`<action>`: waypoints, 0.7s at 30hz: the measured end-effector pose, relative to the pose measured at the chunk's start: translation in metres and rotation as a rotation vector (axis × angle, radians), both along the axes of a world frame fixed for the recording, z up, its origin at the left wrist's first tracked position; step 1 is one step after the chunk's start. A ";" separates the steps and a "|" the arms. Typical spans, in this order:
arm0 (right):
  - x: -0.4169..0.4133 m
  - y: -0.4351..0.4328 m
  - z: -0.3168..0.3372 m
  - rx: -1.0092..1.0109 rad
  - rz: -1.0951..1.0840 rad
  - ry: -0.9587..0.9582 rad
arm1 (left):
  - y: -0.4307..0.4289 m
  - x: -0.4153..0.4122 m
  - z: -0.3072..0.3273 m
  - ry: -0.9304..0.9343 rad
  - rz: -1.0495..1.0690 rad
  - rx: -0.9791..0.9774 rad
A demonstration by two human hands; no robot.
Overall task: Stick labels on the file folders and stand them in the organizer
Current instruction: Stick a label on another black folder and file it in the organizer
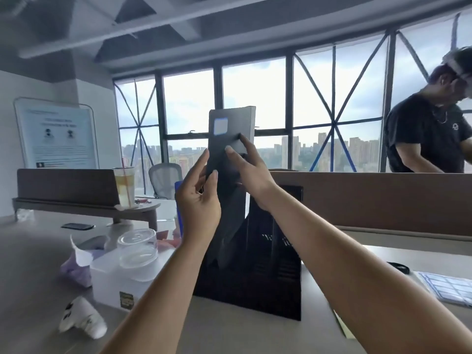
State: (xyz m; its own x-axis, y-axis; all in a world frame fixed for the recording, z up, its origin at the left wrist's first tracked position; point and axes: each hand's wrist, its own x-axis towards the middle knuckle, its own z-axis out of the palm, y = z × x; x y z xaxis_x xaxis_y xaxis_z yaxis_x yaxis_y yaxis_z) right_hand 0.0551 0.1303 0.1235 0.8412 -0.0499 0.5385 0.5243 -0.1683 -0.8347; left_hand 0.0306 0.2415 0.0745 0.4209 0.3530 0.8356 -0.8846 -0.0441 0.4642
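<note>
A dark grey file folder (pixel 231 118) stands upright in the air above the black organizer (pixel 265 277). Near its top sits a white label (pixel 221 126) with a blue border. My left hand (pixel 198 198) grips the folder's left edge, thumb and fingers curled round it. On the folder's spine, below the label, my right hand (pixel 249 167) holds it with fingers spread. The folder's lower end reaches down toward the organizer's slots. A sheet of blue-bordered labels (pixel 449 287) lies on the desk at the right.
At the left stand a white box (pixel 112 282) with an upturned glass bowl (pixel 138 247), a tipped paper cup (pixel 84 318), purple wrapping (pixel 76 267), a phone (pixel 78 226) and an iced drink (pixel 124 185). Behind the brown partition (pixel 370 198) a person (pixel 429 134) leans.
</note>
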 end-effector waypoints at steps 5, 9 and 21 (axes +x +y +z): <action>0.037 -0.001 -0.015 -0.001 0.033 0.014 | -0.005 0.035 -0.019 0.012 0.015 -0.041; 0.049 -0.009 -0.020 -0.051 0.002 0.005 | -0.015 0.045 -0.025 0.021 -0.027 -0.103; 0.024 -0.024 -0.006 -0.074 0.024 -0.031 | -0.026 0.026 -0.015 -0.030 -0.146 -0.157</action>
